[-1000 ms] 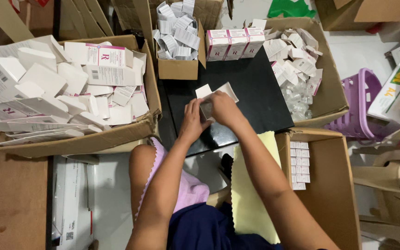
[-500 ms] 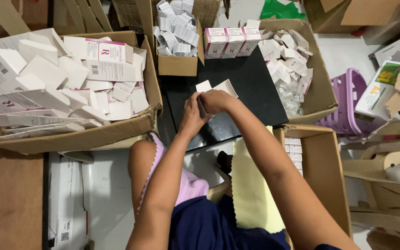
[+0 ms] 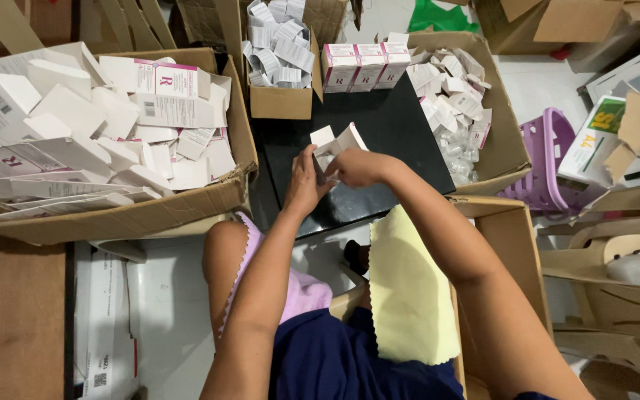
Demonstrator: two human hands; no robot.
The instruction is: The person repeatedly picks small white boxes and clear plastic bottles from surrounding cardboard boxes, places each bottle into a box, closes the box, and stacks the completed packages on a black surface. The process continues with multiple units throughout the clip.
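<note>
Raised carton (image 3: 337, 140), two hands, three boxes (image 3: 365, 65)

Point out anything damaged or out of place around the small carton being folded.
The big cardboard box on the left has a torn, sagging front rim, and its flat white cartons lie jumbled. The small carton in both hands looks sound.

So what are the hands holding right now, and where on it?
Both hands grip one small white carton by its lower end; its open flaps stick up above the fingers. The left hand and right hand meet over the black board.
</note>
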